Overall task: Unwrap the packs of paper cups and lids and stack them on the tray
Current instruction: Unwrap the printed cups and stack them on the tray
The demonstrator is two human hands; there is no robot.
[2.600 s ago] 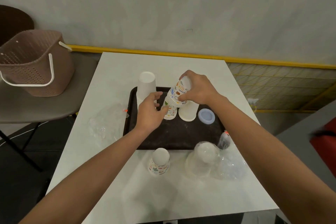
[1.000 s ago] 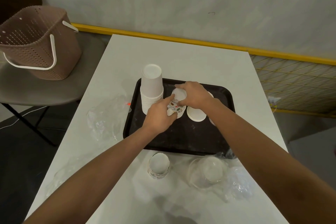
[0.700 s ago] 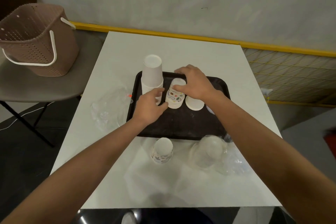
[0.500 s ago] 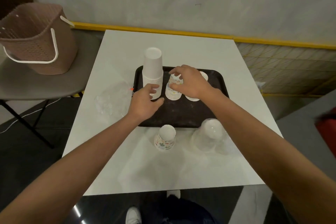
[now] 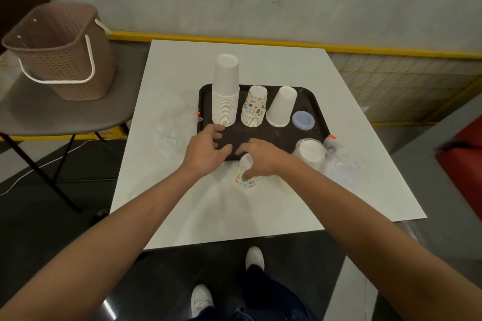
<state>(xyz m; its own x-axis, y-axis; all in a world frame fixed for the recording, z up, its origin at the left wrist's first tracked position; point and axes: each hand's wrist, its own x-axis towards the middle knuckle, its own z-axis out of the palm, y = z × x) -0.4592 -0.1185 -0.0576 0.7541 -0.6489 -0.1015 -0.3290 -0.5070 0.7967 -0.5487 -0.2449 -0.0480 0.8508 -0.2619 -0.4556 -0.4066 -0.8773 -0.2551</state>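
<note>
Progress check, stacking run. Tray (image 5: 284,135) sits at the middle of the surface (image 5: 260,65) and carries four items in a row along its far half. From the left edge they are the tall white cup stack (image 5: 226,91), the printed cup stack (image 5: 254,109) just beside it, the short white cup stack (image 5: 281,107), and a single bluish lid (image 5: 303,120) lying flat near the right edge. All cups stand mouth down. Count those as done.

Not done: a small batch of loose printed cups (image 5: 245,181) stands on the surface just off the tray's near edge. Your right grip (image 5: 260,160) is over it, fingers curled round its upper part. Your left grip (image 5: 206,148) hovers over the tray's near left corner, fingers spread, holding nothing. Whether any film clings to that batch cannot be told.

Also not done: the lid pack (image 5: 310,152), in clear wrap as far as can be seen, lies just beside the tray's near right corner. Loose plastic (image 5: 341,172) lies beyond it toward the right edge of the surface. Empty wrappers (image 5: 169,125) lie left of the tray.

Judgement: cups are mostly finished. You likely have the loose batch to join to the printed stack, then the lids to unwrap and stack. Past halfway, by this reading.
</note>
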